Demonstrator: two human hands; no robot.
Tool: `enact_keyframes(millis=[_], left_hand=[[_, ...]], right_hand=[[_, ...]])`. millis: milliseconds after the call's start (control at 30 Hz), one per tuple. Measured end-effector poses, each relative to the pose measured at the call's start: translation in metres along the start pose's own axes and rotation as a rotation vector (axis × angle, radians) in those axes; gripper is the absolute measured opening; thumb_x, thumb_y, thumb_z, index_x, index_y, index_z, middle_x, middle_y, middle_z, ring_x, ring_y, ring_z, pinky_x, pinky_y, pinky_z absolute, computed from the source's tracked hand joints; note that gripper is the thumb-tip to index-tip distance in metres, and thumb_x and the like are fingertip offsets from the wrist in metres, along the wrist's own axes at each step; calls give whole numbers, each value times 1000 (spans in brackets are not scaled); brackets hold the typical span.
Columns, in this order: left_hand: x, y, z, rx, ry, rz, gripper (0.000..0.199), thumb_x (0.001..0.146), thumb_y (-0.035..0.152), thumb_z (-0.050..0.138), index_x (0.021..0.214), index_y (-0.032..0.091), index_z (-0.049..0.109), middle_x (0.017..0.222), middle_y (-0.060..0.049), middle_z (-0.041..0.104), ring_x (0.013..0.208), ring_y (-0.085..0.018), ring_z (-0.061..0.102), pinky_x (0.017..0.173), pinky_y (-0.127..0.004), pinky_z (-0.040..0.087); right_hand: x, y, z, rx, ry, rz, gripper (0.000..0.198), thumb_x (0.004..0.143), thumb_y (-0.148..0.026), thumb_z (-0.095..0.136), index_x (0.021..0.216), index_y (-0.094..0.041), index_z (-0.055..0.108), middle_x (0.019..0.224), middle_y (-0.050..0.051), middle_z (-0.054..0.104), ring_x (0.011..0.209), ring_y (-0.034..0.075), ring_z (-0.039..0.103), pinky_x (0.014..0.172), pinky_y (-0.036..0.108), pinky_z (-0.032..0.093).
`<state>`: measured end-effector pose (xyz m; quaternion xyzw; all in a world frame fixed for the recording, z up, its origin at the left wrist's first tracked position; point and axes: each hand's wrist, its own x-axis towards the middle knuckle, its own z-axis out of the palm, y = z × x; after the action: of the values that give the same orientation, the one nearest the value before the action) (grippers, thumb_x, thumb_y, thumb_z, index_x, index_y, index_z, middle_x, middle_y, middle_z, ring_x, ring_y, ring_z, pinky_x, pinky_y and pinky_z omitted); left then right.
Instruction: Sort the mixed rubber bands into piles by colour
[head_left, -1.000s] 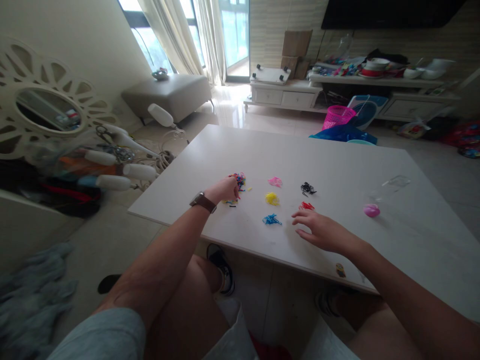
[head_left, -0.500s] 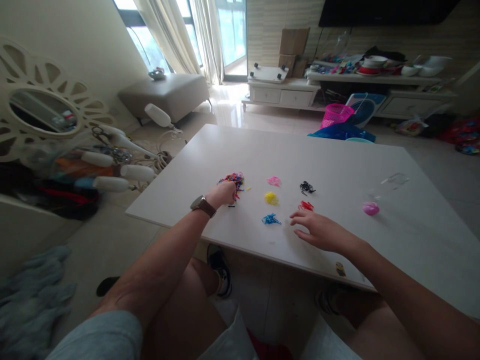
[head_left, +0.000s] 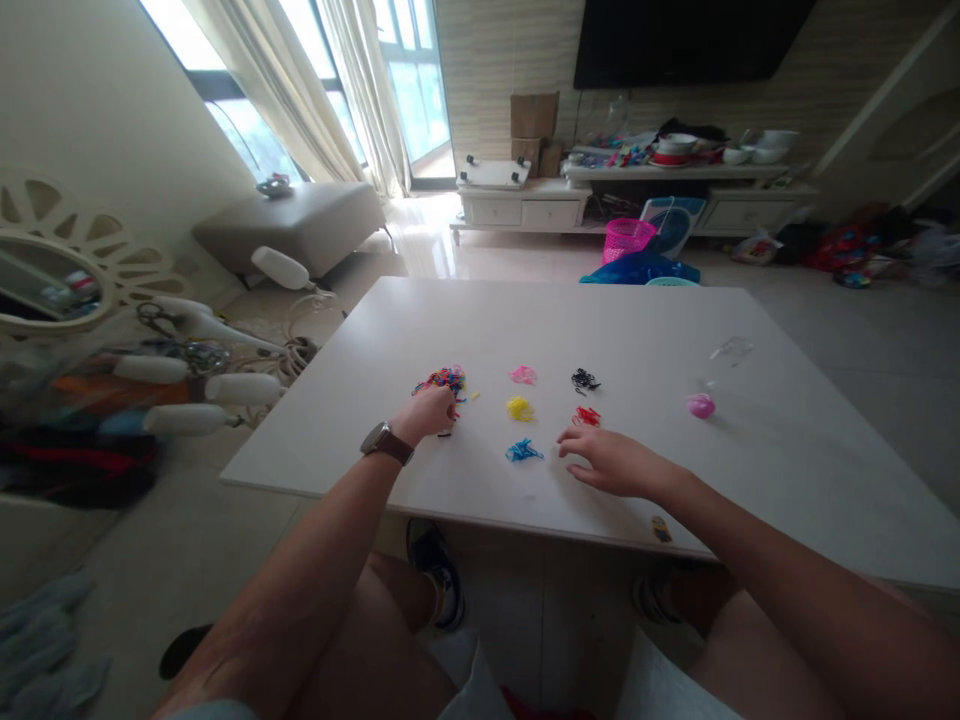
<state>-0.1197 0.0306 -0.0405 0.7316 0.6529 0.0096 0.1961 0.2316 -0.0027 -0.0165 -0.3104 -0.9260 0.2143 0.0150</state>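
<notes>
My left hand point(head_left: 427, 412), with a watch point(head_left: 386, 441) on its wrist, is at the near edge of a mixed-colour pile of small rubber bands point(head_left: 448, 379). Its fingers are curled down and closed; whatever they pinch is hidden. Fingers bent and apart, my right hand point(head_left: 611, 460) hovers or rests just in front of the red rubber bands point(head_left: 587, 416), and nothing shows in it. Between the hands lie separate heaps of blue bands point(head_left: 523, 450), yellow bands point(head_left: 519, 408) and pink bands point(head_left: 523, 375). Black bands point(head_left: 584, 380) lie behind the red ones.
Everything lies on a white table point(head_left: 420, 310). To the right are a pink round object point(head_left: 701, 406) and a clear plastic piece point(head_left: 732, 348). A small cartoon sticker point(head_left: 660, 529) is near the front edge. White lamp arms point(head_left: 244, 388) stand beside the left edge.
The camera view has shifted, so the table appears further left and slightly lower. Both hands keep about the same places beside the pile and the red bands.
</notes>
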Motion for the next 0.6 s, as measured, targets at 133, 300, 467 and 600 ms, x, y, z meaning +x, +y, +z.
enact_keyframes(millis=[133, 300, 467, 600], left_hand=[[-7, 1, -19, 72, 19, 18, 9, 65, 19, 66, 66, 19, 75, 69, -7, 70, 71, -20, 64, 64, -27, 44], [-21, -2, -39, -2, 103, 22, 13, 71, 25, 64, 70, 20, 76, 73, -5, 73, 69, -18, 63, 60, -26, 42], [-24, -12, -42, -72, 101, 8, 16, 71, 31, 65, 69, 18, 73, 64, -3, 69, 61, -16, 60, 56, -25, 39], [-24, -7, -41, -153, 111, 63, 20, 73, 34, 63, 69, 17, 73, 66, -3, 70, 62, -16, 59, 58, -26, 41]], right_hand=[[0, 0, -1, 15, 11, 15, 18, 89, -20, 58, 100, -20, 71, 118, 10, 69, 105, 25, 67, 91, 38, 52], [0, -3, -4, 15, 11, 24, 17, 88, -19, 59, 99, -20, 71, 117, 10, 69, 103, 25, 67, 89, 38, 52], [1, -3, -3, 13, 14, 27, 15, 87, -17, 59, 96, -19, 71, 115, 10, 69, 102, 25, 67, 88, 37, 51], [1, -4, -4, 10, 18, 12, 13, 88, -18, 59, 94, -19, 71, 112, 10, 69, 101, 25, 66, 86, 36, 50]])
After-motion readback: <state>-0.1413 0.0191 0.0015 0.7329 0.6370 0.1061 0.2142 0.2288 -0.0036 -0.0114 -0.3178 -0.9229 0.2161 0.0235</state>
